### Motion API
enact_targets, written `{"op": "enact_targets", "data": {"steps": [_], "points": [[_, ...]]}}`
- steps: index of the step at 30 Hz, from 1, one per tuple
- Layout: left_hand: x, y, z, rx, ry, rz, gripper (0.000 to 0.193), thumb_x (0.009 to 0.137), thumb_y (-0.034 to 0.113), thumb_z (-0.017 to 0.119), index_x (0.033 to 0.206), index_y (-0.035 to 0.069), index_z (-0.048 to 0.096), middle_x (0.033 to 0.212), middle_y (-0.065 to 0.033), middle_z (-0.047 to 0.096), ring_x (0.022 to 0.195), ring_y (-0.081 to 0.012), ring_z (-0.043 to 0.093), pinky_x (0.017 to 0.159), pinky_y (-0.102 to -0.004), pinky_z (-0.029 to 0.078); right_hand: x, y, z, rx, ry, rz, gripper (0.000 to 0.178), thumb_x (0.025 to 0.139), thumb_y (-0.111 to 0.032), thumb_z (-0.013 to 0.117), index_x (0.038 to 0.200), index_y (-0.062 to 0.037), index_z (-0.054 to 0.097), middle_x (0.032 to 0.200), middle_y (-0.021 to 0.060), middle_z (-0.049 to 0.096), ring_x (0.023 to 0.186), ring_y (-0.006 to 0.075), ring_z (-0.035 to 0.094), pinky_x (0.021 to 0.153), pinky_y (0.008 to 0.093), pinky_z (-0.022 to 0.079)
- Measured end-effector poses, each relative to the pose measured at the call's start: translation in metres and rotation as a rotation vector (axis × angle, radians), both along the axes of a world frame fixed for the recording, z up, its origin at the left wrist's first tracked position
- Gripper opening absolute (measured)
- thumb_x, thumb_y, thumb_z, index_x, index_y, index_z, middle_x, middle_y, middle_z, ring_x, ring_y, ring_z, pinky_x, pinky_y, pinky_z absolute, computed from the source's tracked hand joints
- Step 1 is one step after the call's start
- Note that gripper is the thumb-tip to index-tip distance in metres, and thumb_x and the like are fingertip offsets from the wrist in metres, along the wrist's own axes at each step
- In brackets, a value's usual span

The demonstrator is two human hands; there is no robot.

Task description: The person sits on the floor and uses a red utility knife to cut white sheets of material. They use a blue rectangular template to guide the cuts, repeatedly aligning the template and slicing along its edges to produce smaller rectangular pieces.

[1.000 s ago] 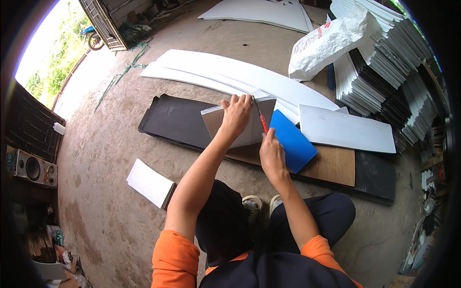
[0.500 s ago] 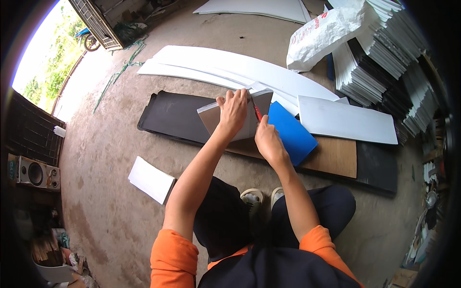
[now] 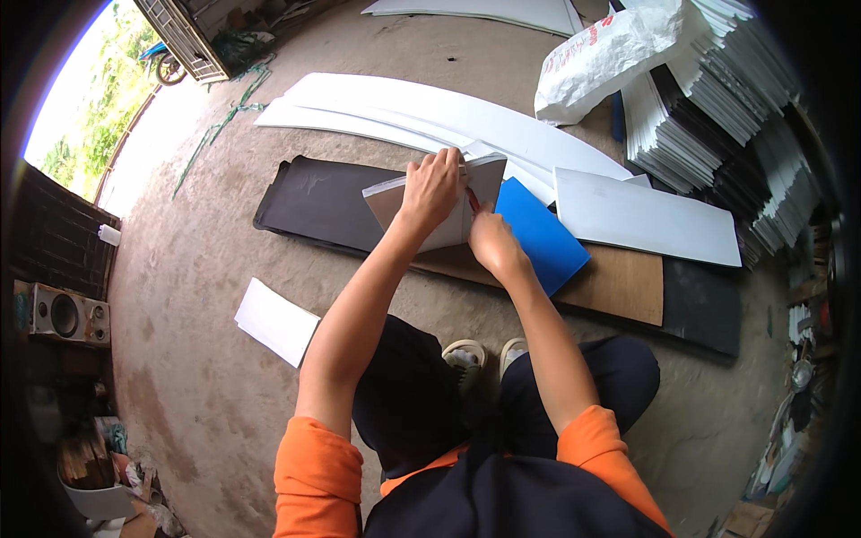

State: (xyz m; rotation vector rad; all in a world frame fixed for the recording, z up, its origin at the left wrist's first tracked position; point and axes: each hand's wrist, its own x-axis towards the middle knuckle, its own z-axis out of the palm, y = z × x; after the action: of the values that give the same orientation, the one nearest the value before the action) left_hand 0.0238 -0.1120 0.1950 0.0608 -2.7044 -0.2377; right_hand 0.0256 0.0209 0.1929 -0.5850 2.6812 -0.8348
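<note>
Squatting at a low stack of boards, I hold a greyish sheet (image 3: 384,204) with a pale edge over it, tilted. My left hand (image 3: 430,190) is closed over the sheet's far edge, knuckles up. Just to its right, my right hand (image 3: 496,240) is wrapped round a slim red-handled tool (image 3: 474,199) that looks like a utility knife. Its tip meets the sheet close to my left fingers; the blade itself is too small to make out. A blue panel (image 3: 543,238) lies right of my right hand, on a brown board (image 3: 623,285) and a long black board (image 3: 318,202).
Long white sheets (image 3: 377,103) lie beyond the boards, and a white panel (image 3: 646,215) rests at the right. A small white stack (image 3: 276,321) sits on the floor left of my knee. Far right are tall sheet stacks (image 3: 668,134) and a white sack (image 3: 610,58).
My right hand has shifted slightly left and away from me with the red tool, and less of its handle shows. My left hand keeps its hold. The whole view has tilted slightly.
</note>
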Motion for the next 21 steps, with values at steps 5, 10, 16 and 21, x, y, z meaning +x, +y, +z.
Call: {"op": "enact_targets", "data": {"steps": [5,10,16,21], "points": [[-0.009,-0.010,0.000,0.082,0.061,-0.133,0.024,0.075,0.022,0.062,0.089,0.004,0.054,0.084,-0.0089,0.058,0.079,-0.0260,0.060,0.064,-0.0371,0.047,-0.002,-0.001,-0.002,0.037,-0.005,0.016,0.027,0.082,-0.008,0.042,0.101,0.0107,0.042,0.088,0.0336,0.056,0.089,0.0470,0.054,0.076,0.0487,0.045],[-0.013,-0.020,-0.006,0.045,-0.007,-0.123,0.020,0.079,0.022,0.056,0.085,0.004,0.054,0.083,-0.0100,0.058,0.074,-0.0296,0.059,0.062,-0.0396,0.047,-0.007,-0.006,0.004,0.052,0.115,0.083,0.023,0.083,-0.012,0.045,0.096,0.0067,0.044,0.080,0.0316,0.057,0.082,0.0464,0.056,0.072,0.0489,0.046],[-0.020,-0.012,-0.006,0.094,-0.058,-0.030,0.022,0.076,0.024,0.058,0.083,0.003,0.054,0.083,-0.0101,0.059,0.074,-0.0298,0.060,0.061,-0.0406,0.048,-0.023,-0.020,-0.015,0.084,0.193,0.037,0.017,0.084,-0.012,0.045,0.093,0.0030,0.048,0.079,0.0258,0.061,0.080,0.0391,0.061,0.069,0.0440,0.050],[-0.025,-0.018,-0.006,0.089,-0.044,-0.015,0.024,0.074,0.024,0.060,0.082,0.002,0.053,0.082,-0.0107,0.060,0.072,-0.0306,0.061,0.061,-0.0411,0.048,-0.021,-0.018,-0.013,0.153,0.175,0.059,0.019,0.084,-0.010,0.043,0.096,0.0028,0.049,0.081,0.0261,0.061,0.081,0.0400,0.060,0.071,0.0453,0.049]]}}
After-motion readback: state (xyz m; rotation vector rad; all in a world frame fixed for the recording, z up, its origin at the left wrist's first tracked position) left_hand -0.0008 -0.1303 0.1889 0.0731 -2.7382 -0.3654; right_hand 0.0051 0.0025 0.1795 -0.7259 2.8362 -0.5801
